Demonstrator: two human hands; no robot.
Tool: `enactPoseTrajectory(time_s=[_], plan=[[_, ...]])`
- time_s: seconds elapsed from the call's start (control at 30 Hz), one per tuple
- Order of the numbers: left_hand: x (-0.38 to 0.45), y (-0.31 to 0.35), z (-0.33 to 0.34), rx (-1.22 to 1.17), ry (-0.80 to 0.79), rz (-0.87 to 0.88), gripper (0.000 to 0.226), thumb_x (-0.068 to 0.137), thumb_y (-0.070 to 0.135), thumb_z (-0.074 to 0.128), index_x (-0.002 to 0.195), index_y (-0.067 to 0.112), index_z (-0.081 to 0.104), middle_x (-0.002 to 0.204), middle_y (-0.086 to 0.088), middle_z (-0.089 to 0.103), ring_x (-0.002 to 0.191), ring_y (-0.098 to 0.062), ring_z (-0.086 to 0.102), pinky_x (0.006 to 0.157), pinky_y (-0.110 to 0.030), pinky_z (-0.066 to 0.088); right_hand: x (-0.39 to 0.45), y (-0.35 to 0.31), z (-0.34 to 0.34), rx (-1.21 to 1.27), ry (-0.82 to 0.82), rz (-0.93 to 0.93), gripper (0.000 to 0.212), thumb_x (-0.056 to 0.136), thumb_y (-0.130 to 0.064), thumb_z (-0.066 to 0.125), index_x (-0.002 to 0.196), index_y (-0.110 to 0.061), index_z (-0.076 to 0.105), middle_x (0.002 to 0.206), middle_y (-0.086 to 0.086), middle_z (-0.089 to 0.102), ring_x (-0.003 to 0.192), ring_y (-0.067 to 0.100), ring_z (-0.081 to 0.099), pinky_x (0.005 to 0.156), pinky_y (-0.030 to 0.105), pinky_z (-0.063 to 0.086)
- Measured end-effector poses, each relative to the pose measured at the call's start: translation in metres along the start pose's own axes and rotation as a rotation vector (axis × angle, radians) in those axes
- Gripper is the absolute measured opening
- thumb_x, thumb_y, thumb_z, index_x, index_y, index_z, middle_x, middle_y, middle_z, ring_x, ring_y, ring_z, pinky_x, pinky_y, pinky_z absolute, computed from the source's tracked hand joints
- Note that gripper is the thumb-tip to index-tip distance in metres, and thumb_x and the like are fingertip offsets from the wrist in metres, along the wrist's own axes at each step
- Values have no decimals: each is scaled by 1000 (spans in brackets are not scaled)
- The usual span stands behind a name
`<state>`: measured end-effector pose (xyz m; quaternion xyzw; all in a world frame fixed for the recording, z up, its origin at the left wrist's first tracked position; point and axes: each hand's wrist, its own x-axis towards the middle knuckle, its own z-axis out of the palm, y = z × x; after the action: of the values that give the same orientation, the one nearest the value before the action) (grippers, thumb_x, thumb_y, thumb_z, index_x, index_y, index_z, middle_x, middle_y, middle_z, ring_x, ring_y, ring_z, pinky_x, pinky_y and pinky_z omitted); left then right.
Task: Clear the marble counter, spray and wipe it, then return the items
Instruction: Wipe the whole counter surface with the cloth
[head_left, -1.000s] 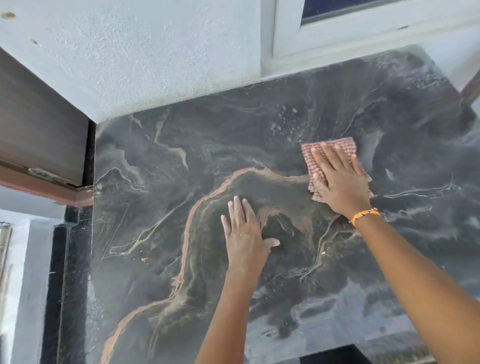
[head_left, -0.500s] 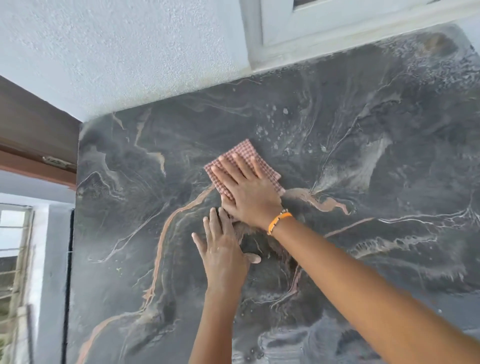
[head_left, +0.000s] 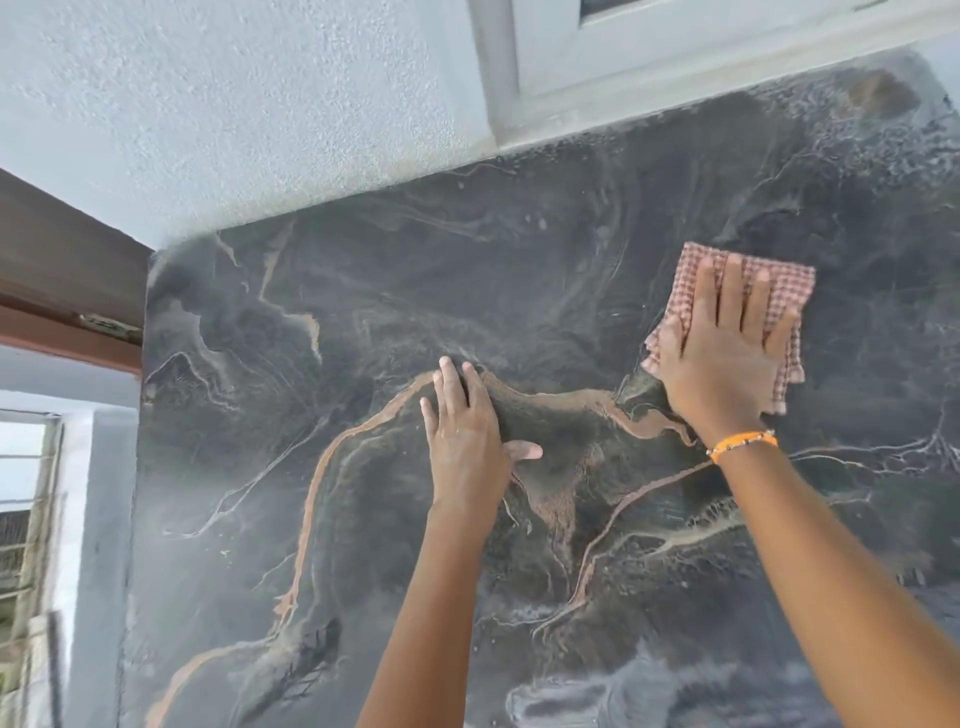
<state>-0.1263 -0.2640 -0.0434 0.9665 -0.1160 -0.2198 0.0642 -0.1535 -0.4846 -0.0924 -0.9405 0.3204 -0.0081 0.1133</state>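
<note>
Nearest the camera, the dark grey marble counter with rust-orange veins (head_left: 322, 519) lies bare of any items, so the clearing step looks done and the wiping is the step in hand. Both forearms reach forward over it from the near edge.

The left hand (head_left: 465, 436) rests flat on the stone near the middle, palm down, fingers open and pointing away toward the wall, thumb spread to the right. It grips nothing; it seems placed there as a brace, taking the person's weight while the other arm reaches further.

Beyond it and to the right, the right hand (head_left: 719, 348), with an orange thread band on the wrist (head_left: 743, 444), lies open and flat with spread fingers on a folded red-and-white checked cloth (head_left: 779, 291), pressing it onto the counter rather than clutching it. The flat palm likely spreads pressure so the whole pad rubs the surface. The cloth is roughly rectangular; its long axis runs from near right to far left, tilted a little, with the fingers pointing toward the wall.

Furthest off, the counter meets a textured white wall (head_left: 234, 104) and a white window frame (head_left: 675, 67); the far right corner looks wet or soapy, probably unwiped yet
</note>
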Motion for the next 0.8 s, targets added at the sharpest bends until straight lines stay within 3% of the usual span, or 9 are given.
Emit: enactPoseTrajectory(time_s=[0.07, 0.17, 0.33, 0.43, 0.6, 0.7, 0.8], plan=[[0, -1, 0, 10, 5, 3, 111, 74, 59, 57, 147, 1, -3, 156, -20, -11, 145, -31, -8, 117, -43, -1, -21, -25, 4, -16, -31, -62, 64, 92, -40, 21, 150, -20, 5, 159, 10, 4, 146, 34, 4, 115, 56, -1], [2, 0, -1, 19, 0, 4, 111, 74, 59, 57, 147, 1, -4, 156, -19, -12, 146, -30, -7, 117, -43, 0, -27, -73, 18, -49, -75, -310, 60, 95, -44, 18, 149, -31, -6, 159, 8, -5, 146, 32, -3, 115, 53, -6], [1, -2, -1, 1, -13, -15, 113, 71, 64, 54, 147, 5, -5, 157, -13, -15, 146, -23, -9, 117, -42, 0, 28, -172, 33, -37, -166, -692, 55, 96, -46, 24, 148, -36, 6, 160, 4, 4, 146, 31, 1, 115, 53, -5], [1, 0, -1, 17, -25, -37, 112, 73, 64, 54, 147, 6, -7, 157, -12, -16, 146, -22, -11, 117, -42, -1, 69, -202, 34, -71, -183, -814, 52, 97, -43, 25, 147, -37, 11, 159, 0, 10, 147, 26, 6, 116, 52, 0], [2, 10, -4, -41, -31, -4, 115, 68, 71, 46, 147, 10, -12, 157, -5, -17, 145, -23, -17, 116, -41, -7, 124, -177, 22, -15, -155, -686, 51, 96, -36, 29, 146, -37, 19, 158, -4, 16, 146, 24, 12, 116, 54, 2], [2, 19, 0, 9, -73, 16, 119, 66, 71, 49, 146, 10, -16, 156, -4, -22, 144, -22, -20, 116, -40, -9, 153, -121, 13, -16, -78, -525, 51, 94, -35, 31, 145, -36, 22, 157, -5, 19, 145, 24, 15, 116, 54, 8], [3, 22, 4, 28, -88, -3, 125, 55, 75, 38, 144, 10, -20, 155, -6, -25, 144, -22, -20, 116, -40, -9, 179, -56, 2, 0, -13, -339, 52, 94, -32, 32, 145, -34, 24, 157, -2, 21, 144, 27, 18, 116, 55, 9]])
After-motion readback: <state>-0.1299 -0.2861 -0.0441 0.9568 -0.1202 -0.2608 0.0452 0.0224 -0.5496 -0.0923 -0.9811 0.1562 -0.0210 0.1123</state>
